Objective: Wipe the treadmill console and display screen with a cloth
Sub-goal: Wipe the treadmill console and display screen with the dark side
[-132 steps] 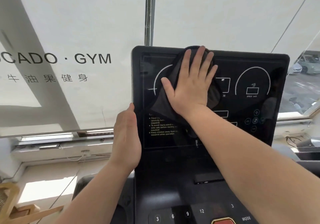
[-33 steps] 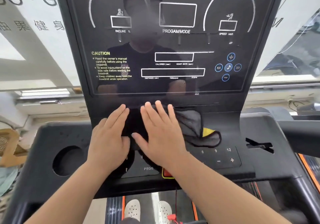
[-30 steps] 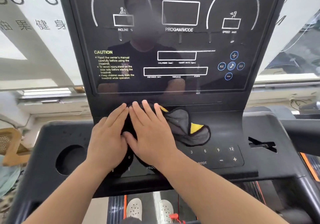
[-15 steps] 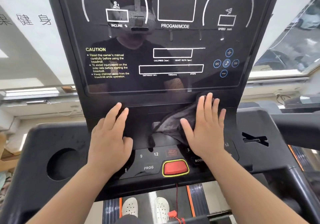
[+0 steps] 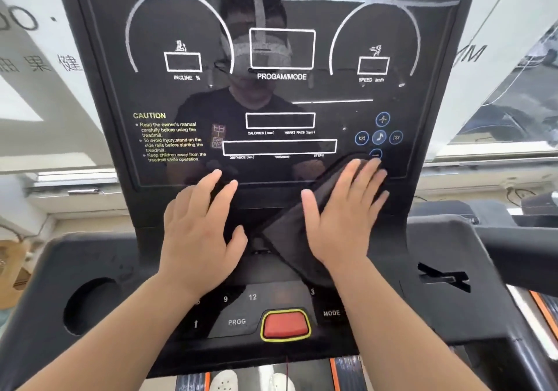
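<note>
The black treadmill display screen (image 5: 280, 103) stands upright before me with white outlines and a yellow CAUTION text. Below it lies the black console (image 5: 453, 300). A dark grey cloth (image 5: 290, 239) is spread over the screen's lower right corner and the strip beneath it. My right hand (image 5: 344, 218) lies flat on the cloth, pressing it down, fingertips near the round media buttons. My left hand (image 5: 199, 233) rests flat and bare on the console strip to the left of the cloth, fingers apart, touching the screen's lower edge.
A red stop button (image 5: 285, 324) with a yellow rim sits on the key panel near my wrists. A round cup holder (image 5: 87, 306) opens at the console's left. White shoes (image 5: 223, 381) show on the belt below. Windows with white blinds stand behind.
My right hand has slid the cloth up and to the right, onto the screen's lower right corner. My left hand has moved up slightly. The camera has come closer to the screen.
</note>
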### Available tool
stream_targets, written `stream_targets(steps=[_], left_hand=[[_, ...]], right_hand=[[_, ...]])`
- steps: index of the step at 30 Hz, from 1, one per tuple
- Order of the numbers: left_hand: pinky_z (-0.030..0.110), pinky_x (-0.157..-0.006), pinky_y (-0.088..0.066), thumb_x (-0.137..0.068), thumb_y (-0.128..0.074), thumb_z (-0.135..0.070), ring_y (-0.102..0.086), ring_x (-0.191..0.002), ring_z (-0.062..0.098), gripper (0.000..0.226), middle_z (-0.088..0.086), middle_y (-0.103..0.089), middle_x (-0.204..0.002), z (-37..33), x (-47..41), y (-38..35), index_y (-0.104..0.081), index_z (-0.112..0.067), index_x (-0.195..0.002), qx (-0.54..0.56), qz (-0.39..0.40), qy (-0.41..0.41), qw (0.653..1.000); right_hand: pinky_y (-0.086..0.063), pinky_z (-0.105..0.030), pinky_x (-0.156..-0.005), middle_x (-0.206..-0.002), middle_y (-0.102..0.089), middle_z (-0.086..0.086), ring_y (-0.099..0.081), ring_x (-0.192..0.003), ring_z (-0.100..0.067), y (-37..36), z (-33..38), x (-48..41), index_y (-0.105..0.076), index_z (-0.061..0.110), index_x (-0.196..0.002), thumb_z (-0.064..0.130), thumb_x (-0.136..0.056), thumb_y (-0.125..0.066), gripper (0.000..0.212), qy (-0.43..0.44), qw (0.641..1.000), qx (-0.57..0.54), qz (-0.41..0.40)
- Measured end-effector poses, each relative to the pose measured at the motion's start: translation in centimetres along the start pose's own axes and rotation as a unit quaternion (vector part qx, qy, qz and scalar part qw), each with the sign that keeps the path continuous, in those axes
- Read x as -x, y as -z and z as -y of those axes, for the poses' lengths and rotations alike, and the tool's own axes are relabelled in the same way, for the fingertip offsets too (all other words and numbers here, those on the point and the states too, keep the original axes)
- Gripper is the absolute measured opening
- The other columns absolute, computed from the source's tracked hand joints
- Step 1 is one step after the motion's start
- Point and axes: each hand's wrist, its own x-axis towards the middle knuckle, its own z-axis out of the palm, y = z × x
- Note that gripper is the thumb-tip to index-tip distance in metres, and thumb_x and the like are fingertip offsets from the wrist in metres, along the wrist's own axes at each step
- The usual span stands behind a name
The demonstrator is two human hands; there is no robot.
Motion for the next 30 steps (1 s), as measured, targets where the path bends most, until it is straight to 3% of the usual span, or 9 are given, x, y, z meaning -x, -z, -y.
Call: stream_targets(steps=[4,11,16,21,24,28,30], left_hand=[[0.053,-0.1,-0.041,-0.078,-0.06,-0.037,-0.052,-0.123,0.038,0.064,0.013,-0.05,-0.143,-0.3,-0.7,0.1,-0.058,-0.012,-0.136,-0.02,-0.008,0.003,1.0],[0.052,-0.1,-0.039,-0.077,-0.059,-0.041,-0.049,-0.124,0.038,0.066,0.013,-0.048,-0.147,-0.5,-2.6,1.3,-0.058,-0.013,-0.136,-0.032,-0.054,0.029,0.998],[0.052,-0.104,-0.036,-0.076,-0.061,-0.041,-0.051,-0.128,0.039,0.068,0.014,-0.044,-0.151,-0.2,-4.0,1.7,-0.057,-0.012,-0.137,-0.046,-0.082,0.042,0.995],[0.053,-0.103,-0.038,-0.074,-0.063,-0.041,-0.05,-0.127,0.039,0.069,0.014,-0.043,-0.151,-0.1,-4.5,1.6,-0.057,-0.012,-0.137,-0.054,-0.073,0.038,0.995],[0.054,-0.101,-0.041,-0.074,-0.062,-0.042,-0.05,-0.126,0.039,0.07,0.013,-0.044,-0.15,0.4,-4.6,2.1,-0.056,-0.013,-0.137,-0.068,-0.052,0.026,0.996],[0.056,-0.1,-0.045,-0.074,-0.06,-0.045,-0.049,-0.126,0.037,0.073,0.011,-0.048,-0.147,1.0,-4.7,2.8,-0.054,-0.014,-0.14,-0.069,-0.03,0.017,0.997],[0.055,-0.102,-0.045,-0.075,-0.06,-0.045,-0.049,-0.126,0.036,0.074,0.011,-0.048,-0.147,0.9,-4.7,2.9,-0.053,-0.015,-0.141,-0.066,-0.023,0.018,0.997]], right_hand=[[-0.009,-0.071,-0.121,-0.168,-0.002,-0.03,-0.003,-0.154,-0.052,1.7,-1.5,-5.1,-0.006,0.002,-0.161,0.067,-0.098,-0.031,0.095,0.008,0.999,0.002,-0.048],[0.0,-0.063,-0.124,-0.171,-0.007,-0.018,-0.004,-0.157,-0.043,6.6,3.1,-13.8,-0.014,0.012,-0.163,0.067,-0.099,-0.036,0.087,0.208,0.969,0.048,-0.128],[0.004,-0.06,-0.125,-0.172,-0.006,-0.014,-0.003,-0.158,-0.037,5.4,5.6,-12.3,-0.015,0.015,-0.164,0.07,-0.097,-0.038,0.089,0.327,0.935,0.08,-0.116],[0.001,-0.056,-0.127,-0.172,-0.012,-0.004,-0.011,-0.159,-0.029,2.0,1.7,-8.3,-0.022,0.023,-0.163,0.069,-0.093,-0.047,0.087,0.458,0.875,0.13,-0.09],[-0.003,-0.058,-0.126,-0.171,-0.016,-0.003,-0.017,-0.158,-0.029,3.4,-1.1,-10.4,-0.026,0.025,-0.162,0.067,-0.092,-0.052,0.087,0.438,0.883,0.133,-0.107],[0.004,-0.064,-0.122,-0.172,-0.009,-0.014,-0.006,-0.158,-0.039,7.8,-0.4,-16.5,-0.017,0.017,-0.163,0.067,-0.097,-0.041,0.087,0.247,0.954,0.087,-0.147],[0.003,-0.067,-0.122,-0.172,-0.004,-0.016,-0.001,-0.157,-0.042,9.6,1.9,-18.7,-0.01,0.014,-0.164,0.066,-0.099,-0.035,0.087,0.166,0.972,0.048,-0.158]])
